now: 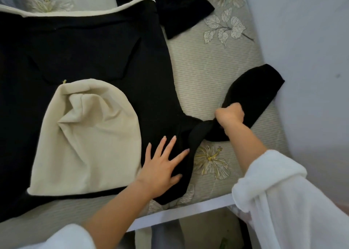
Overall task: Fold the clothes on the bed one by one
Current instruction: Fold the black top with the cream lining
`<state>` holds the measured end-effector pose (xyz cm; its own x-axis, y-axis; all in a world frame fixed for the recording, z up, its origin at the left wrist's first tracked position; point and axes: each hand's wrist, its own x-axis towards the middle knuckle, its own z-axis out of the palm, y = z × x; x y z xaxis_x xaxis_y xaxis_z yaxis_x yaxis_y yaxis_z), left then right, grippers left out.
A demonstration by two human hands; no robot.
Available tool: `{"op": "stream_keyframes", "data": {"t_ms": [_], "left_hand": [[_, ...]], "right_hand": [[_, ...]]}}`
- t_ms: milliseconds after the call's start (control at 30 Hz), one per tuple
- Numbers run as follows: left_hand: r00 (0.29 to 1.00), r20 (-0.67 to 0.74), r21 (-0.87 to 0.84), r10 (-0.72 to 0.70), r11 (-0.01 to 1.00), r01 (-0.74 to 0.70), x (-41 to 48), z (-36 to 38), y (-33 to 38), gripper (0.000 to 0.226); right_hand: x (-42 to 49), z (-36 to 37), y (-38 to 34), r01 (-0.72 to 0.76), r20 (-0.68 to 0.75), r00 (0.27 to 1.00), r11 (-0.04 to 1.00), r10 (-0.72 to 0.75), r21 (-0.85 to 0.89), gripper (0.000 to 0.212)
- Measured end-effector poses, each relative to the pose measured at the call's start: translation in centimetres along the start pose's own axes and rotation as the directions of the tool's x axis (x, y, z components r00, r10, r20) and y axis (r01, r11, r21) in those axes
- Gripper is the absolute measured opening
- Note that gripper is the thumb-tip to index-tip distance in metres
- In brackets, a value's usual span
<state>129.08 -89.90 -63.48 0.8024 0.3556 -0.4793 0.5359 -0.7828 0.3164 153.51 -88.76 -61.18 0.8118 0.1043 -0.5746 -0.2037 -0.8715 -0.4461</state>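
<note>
Our black hoodie [85,50] runs off the left edge as it lies flat on the bed [207,75], its cream hood [90,135] rumpled. Our left hand [162,165] presses its shoulder, fingers spread; our right hand [229,116] clenches the twisted sleeve [253,93], fingertips hidden.

A bedroom in a home is shown. A bed [213,69] is covered with a quilted grey spread [200,99] embroidered with pale flowers and leaves [225,28], a black garment [85,46] with a cream hood [88,135] is spread flat upon it, and a plain wall [306,33] is seen directly beside it.
</note>
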Motion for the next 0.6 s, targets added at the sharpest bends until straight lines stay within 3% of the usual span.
{"op": "stream_keyframes", "data": {"t_ms": [33, 100, 167, 233, 300, 367, 500, 567, 600], "left_hand": [[0.999, 0.05, -0.002, 0.013, 1.0, -0.013, -0.2, -0.2, -0.2, 0.076], [0.993, 0.121, -0.013, 0.016, 1.0, -0.015, -0.5, -0.8, -0.1, 0.085], [0.987, 0.159, -0.054, 0.032, 0.998, -0.023, -1.0, -0.6, 0.5, 0.088], [0.976, 0.21, -0.071, 0.062, 0.996, -0.048, -1.7, -0.1, 1.3, 0.087], [0.963, 0.258, -0.072, 0.083, 0.995, -0.067, -2.4, 0.3, 2.0, 0.086], [0.963, 0.258, -0.153, 0.083, 0.987, -0.044, -2.9, 0.2, 2.2, 0.089], [0.98, 0.2, -0.486, 0.027, 0.87, 0.075, -2.9, -1.1, 1.4, 0.103], [0.983, 0.183, -0.581, 0.024, 0.809, 0.089, -3.0, -1.8, 0.9, 0.108], [0.983, 0.183, -0.608, 0.019, 0.788, 0.098, -3.1, -1.7, 0.7, 0.109]], "right_hand": [[0.6, -1.2, 0.6, -0.09, 0.0, 0.996, 0.966, 0.092, 0.241, 0.04], [0.7, -4.9, 2.4, -0.227, 0.128, 0.973, 0.729, 0.19, 0.646, 0.029], [-0.3, -8.4, 4.4, -0.261, 0.207, 0.965, 0.473, 0.164, 0.841, 0.053], [-1.9, -11.0, 5.5, -0.248, 0.219, 0.968, 0.334, 0.122, 0.909, 0.061], [-3.9, -11.9, 4.9, -0.226, 0.212, 0.974, 0.335, 0.079, 0.915, 0.041], [-5.3, -11.5, 3.0, -0.156, 0.146, 0.988, 0.351, 0.056, 0.923, 0.035], [-8.5, -8.5, -4.0, 0.173, -0.185, 0.982, 0.476, -0.021, 0.862, 0.024], [-11.1, -5.7, -7.8, 0.329, -0.247, 0.943, 0.514, -0.223, 0.792, 0.03], [-12.8, -3.8, -9.5, 0.376, -0.187, 0.909, 0.541, -0.372, 0.752, 0.038]]}}
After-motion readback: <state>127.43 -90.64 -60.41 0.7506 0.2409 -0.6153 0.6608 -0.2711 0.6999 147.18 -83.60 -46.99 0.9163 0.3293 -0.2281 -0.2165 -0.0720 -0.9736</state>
